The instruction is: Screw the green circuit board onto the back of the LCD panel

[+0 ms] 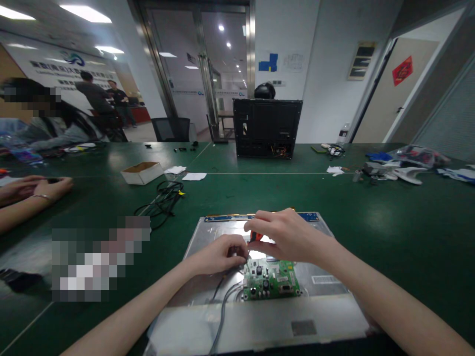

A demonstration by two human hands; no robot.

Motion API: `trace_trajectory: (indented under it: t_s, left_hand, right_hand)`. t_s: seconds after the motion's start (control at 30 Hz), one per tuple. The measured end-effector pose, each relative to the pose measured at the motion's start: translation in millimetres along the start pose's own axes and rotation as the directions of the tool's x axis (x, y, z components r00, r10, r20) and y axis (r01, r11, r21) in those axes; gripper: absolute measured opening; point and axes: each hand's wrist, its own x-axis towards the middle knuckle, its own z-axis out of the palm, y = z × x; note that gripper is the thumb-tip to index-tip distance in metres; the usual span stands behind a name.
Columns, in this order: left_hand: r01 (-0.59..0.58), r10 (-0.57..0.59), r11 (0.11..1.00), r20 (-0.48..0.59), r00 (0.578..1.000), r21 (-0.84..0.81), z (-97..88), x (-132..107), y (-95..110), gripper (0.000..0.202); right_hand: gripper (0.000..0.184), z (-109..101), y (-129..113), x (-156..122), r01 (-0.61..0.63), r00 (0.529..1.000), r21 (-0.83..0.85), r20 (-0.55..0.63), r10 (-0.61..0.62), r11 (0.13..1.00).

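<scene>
A silver metal monitor back panel [326, 269] lies flat on the green table in front of me. A green circuit board [272, 279] is mounted near its middle, with grey cables [222, 306] running from it toward me. My left hand [218, 254] is curled in a pinch at the board's left upper corner. My right hand [287, 235] is closed around an orange-and-black tool handle [255, 236], held just above the board. A blue strip board [309, 216] runs along the panel's far edge.
A black computer case [266, 127] stands at the table's far side. A white cardboard box [142, 172] and a black cable bundle [165, 198] lie to the left. Another person's hands [35, 190] rest at the left edge. Clutter [404, 168] sits far right.
</scene>
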Motion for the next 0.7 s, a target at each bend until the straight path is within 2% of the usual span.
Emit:
trace_trajectory:
  t_s: [0.3,0.7]
  left_hand:
    - [0.003,-0.003,0.999,0.018,1.0,-0.038,-0.6,0.8,-2.2,0.008]
    - [0.02,-0.019,0.998,0.015,1.0,-0.055,0.0,0.4,-1.1,0.009]
  right_hand:
    - [0.036,-4.8,-4.9,-0.2,-0.02,0.999,0.09,0.034,0.017,0.996]
    - [0.033,-4.1,-4.8,0.7,-0.036,0.999,0.051,0.033,0.035,0.998]
